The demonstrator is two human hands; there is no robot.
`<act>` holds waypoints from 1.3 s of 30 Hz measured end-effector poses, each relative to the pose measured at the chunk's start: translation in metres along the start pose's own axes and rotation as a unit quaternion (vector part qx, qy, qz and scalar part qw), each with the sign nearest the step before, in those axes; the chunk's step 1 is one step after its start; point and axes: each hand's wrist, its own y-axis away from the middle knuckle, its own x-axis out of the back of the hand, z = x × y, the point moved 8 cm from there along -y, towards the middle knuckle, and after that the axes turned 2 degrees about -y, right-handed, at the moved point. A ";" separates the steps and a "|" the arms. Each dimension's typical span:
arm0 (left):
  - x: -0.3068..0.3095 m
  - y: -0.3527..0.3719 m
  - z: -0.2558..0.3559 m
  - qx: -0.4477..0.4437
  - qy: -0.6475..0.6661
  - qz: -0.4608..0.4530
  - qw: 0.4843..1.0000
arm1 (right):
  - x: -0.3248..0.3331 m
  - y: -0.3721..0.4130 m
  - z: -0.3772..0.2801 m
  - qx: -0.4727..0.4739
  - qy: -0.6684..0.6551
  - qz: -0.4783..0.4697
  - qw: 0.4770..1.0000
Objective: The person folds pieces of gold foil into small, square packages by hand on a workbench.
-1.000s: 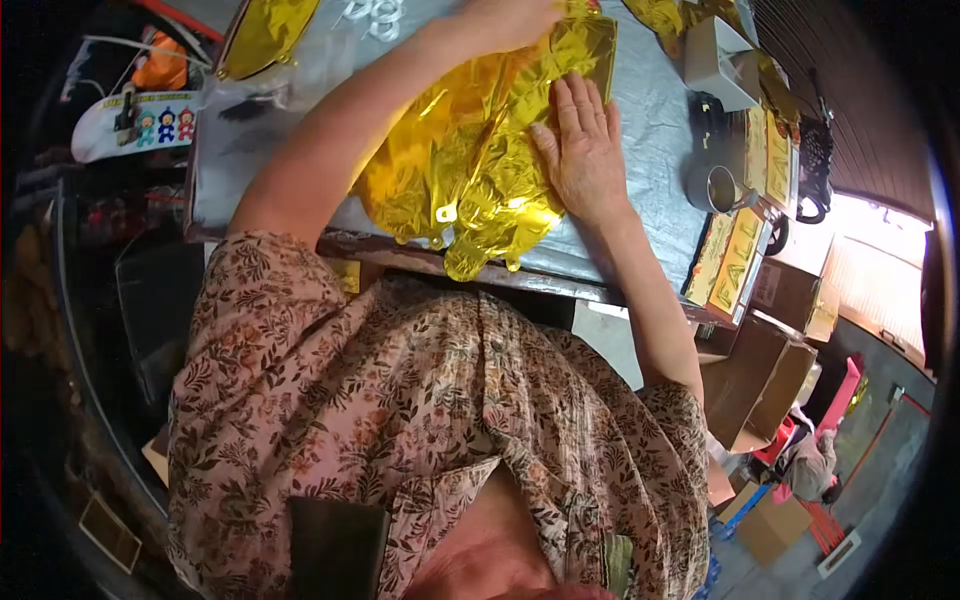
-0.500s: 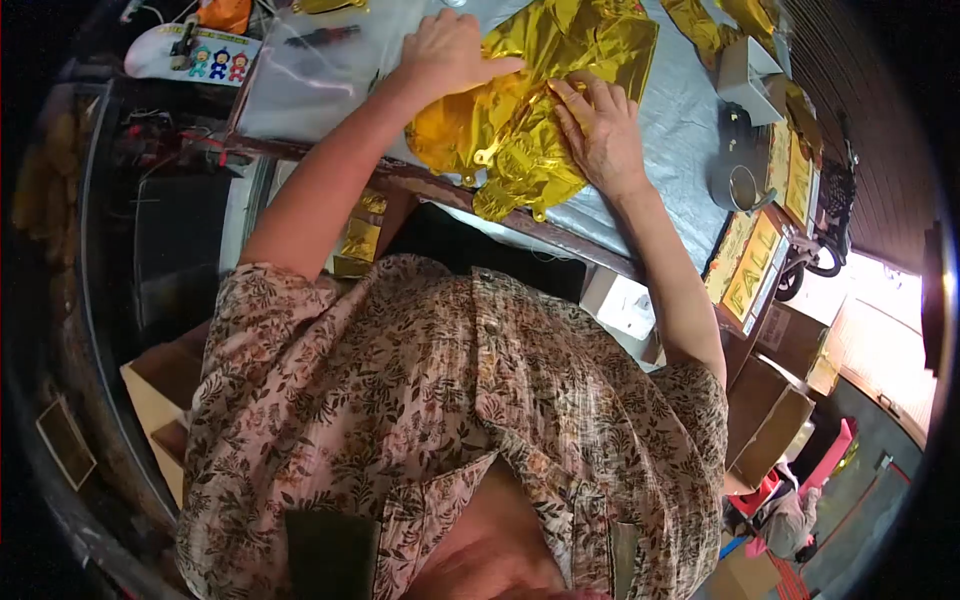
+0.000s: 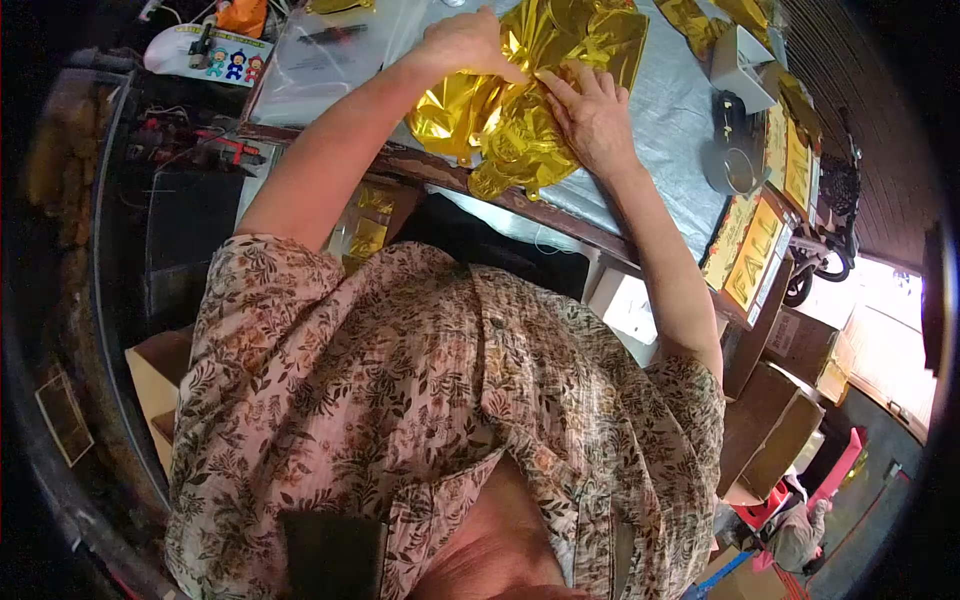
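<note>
A crumpled sheet of shiny gold foil (image 3: pixel 530 150) lies on the table, its lower end hanging slightly over the front edge. My left hand (image 3: pixel 470 45) rests on the foil's left part, thumb stretched to the right and the other fingers bent, partly hard to make out. On the right side of the foil lies my right hand (image 3: pixel 592 115), palm down with its fingers spread. The two hands are apart, with folds of foil between them.
Clear plastic sheets (image 3: pixel 320 65) lie left of the foil. At right are a white box (image 3: pixel 743 68), a roll of tape (image 3: pixel 738 172) and boxes marked FALL (image 3: pixel 755 265). Cardboard boxes (image 3: pixel 770 430) stand at lower right. The table's front edge (image 3: pixel 420 165) runs below the foil.
My left hand has shifted right and slightly up over the foil. My right hand has moved a little up and left. The foil's lower end sits slightly higher.
</note>
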 end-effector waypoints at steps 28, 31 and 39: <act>-0.003 0.026 0.008 -0.124 0.509 0.046 0.851 | 0.000 0.002 0.001 -0.014 -0.030 -0.003 0.999; -0.051 0.032 -0.019 -0.152 0.602 0.042 0.783 | 0.000 0.002 0.003 -0.023 -0.042 0.022 0.999; -0.035 0.069 0.010 -0.242 0.655 0.086 0.710 | -0.001 0.004 0.004 -0.019 -0.048 0.006 0.999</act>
